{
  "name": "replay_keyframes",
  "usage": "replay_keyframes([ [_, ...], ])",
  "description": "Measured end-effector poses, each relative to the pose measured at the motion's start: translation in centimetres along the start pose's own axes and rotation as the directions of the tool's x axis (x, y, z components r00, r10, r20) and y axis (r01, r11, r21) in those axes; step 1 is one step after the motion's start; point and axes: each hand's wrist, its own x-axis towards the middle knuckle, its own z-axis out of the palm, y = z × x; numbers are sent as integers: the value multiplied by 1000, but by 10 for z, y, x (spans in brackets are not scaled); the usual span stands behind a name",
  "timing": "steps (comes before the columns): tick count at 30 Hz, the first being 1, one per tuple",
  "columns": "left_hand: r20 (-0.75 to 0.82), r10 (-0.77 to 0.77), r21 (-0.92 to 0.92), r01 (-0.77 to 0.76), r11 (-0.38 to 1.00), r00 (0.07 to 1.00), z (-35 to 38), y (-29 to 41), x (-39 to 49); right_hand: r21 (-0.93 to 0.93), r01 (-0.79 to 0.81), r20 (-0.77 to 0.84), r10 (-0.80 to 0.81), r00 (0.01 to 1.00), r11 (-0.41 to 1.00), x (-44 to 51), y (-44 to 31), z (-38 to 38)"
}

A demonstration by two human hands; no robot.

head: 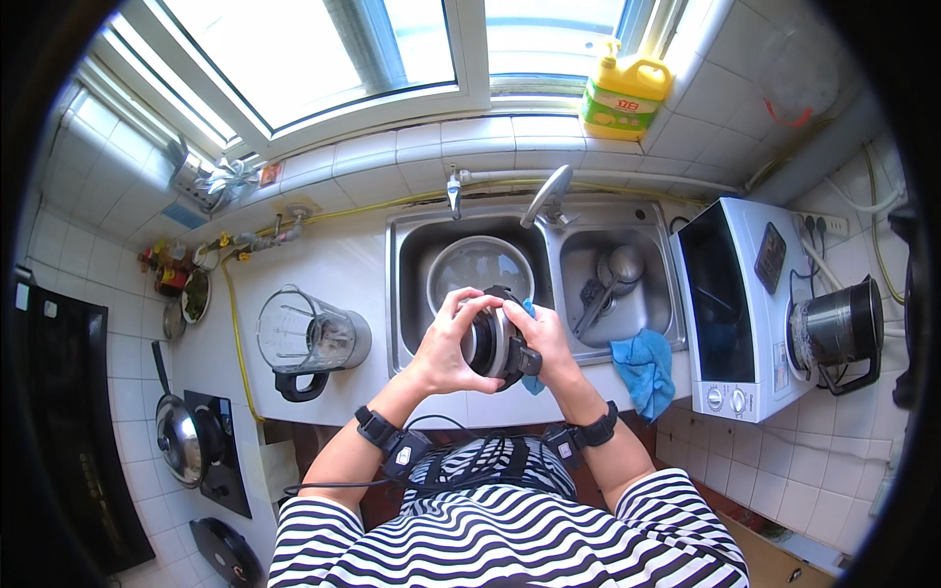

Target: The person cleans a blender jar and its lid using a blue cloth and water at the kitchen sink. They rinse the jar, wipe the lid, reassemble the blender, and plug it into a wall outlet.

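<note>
Over the front of the left sink bowl, both hands are around a round black-and-grey lid-like part (483, 344), tilted on its side. My left hand (441, 353) spans it with thumb below and fingers above. My right hand (545, 342) grips its other side, and bits of a blue cloth (532, 384) show beside that palm; much of the cloth is hidden. Behind the hands, a round metal basin (481, 253) sits in the left bowl of the steel sink (395, 294). To the left, a clear blender jug (312, 342) with a black handle is on the white counter (353, 257).
A ladle (625, 266) and a scourer (590, 292) lie in the right bowl. Another blue cloth (645, 371) hangs over the counter edge. At right is a microwave (742, 323). The faucet (548, 195) rises behind; a lidded pan (179, 441) is at far left.
</note>
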Motion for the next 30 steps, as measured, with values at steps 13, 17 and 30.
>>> replay_keyframes([
  [13,27,5,-25,-5,1000,1000,-5,-9,1,169,-98,171,69,983,981,8,6,-5],
  [17,43,-46,-23,47,999,998,-4,-9,1,224,-113,142,82,986,968,8,4,-2],
  [30,155,-234,-464,280,840,960,12,-34,7,369,-324,146,290,946,871,16,-13,-4],
])
